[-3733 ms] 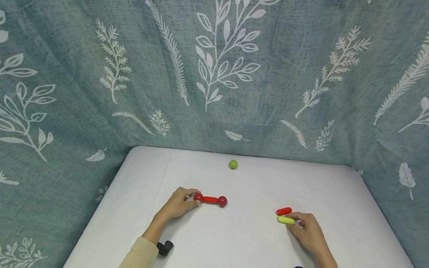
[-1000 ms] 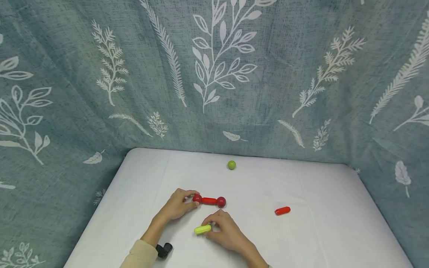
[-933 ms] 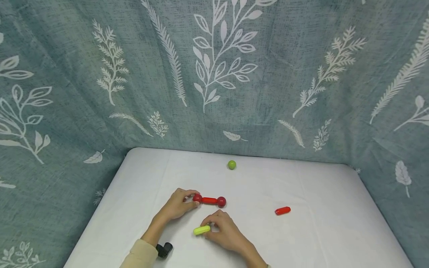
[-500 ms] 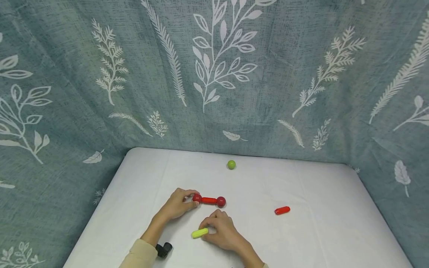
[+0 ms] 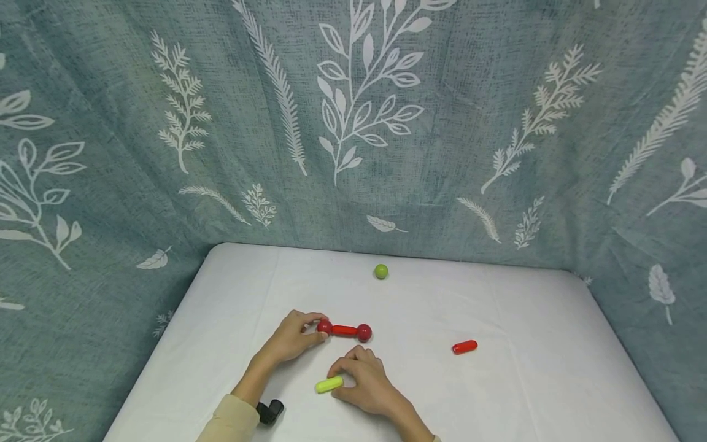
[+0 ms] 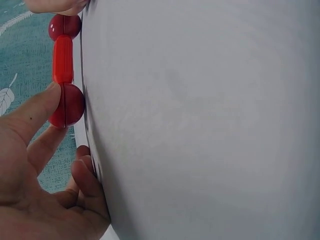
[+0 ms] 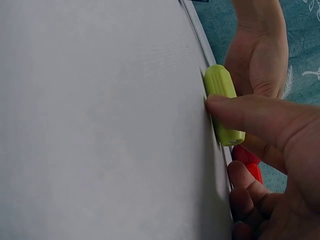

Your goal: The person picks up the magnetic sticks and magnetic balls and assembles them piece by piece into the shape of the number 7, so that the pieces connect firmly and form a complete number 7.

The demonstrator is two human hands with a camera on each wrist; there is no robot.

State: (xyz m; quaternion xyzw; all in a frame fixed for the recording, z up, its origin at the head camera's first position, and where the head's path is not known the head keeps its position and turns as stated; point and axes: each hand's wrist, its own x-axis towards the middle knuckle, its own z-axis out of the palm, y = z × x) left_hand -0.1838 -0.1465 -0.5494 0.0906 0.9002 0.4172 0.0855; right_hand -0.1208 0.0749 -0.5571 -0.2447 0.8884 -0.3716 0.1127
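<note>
Two dark red balls and a bright red rod between them form a dumbbell-like piece on the white table. My left hand pinches its left ball between thumb and finger, clearly seen in the left wrist view. Just in front of that piece, my right hand holds a short yellow-green ribbed rod by its right part. In the right wrist view the thumb lies across this yellow-green rod, which is close to the table surface. The rod's left end points toward my left forearm.
A loose red rod lies off to the right. Near the table's back edge sits a small green ball. A black object shows beside my left forearm. Behind the table hangs a leaf-patterned curtain.
My right hand took the yellow-green rod from beside the loose red rod leftward to the front of the dumbbell-like piece, then shifted slightly nearer. My left hand keeps its pinch in place.
</note>
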